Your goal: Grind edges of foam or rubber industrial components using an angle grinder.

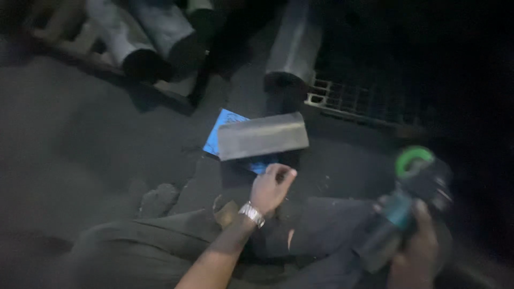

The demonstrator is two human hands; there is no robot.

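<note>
A power tool (412,208) with a green disc is gripped in the right hand (415,251). The left hand (270,187), loosely curled and holding nothing, is placed just beside a grey metal block (262,136). The block is laid over a blue sheet (225,128) on the dark floor (80,139). No containers are seen.

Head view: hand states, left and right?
Left hand: loosely curled, holding nothing, at the near edge of the grey metal piece.
Right hand: closed on the angle grinder.
</note>
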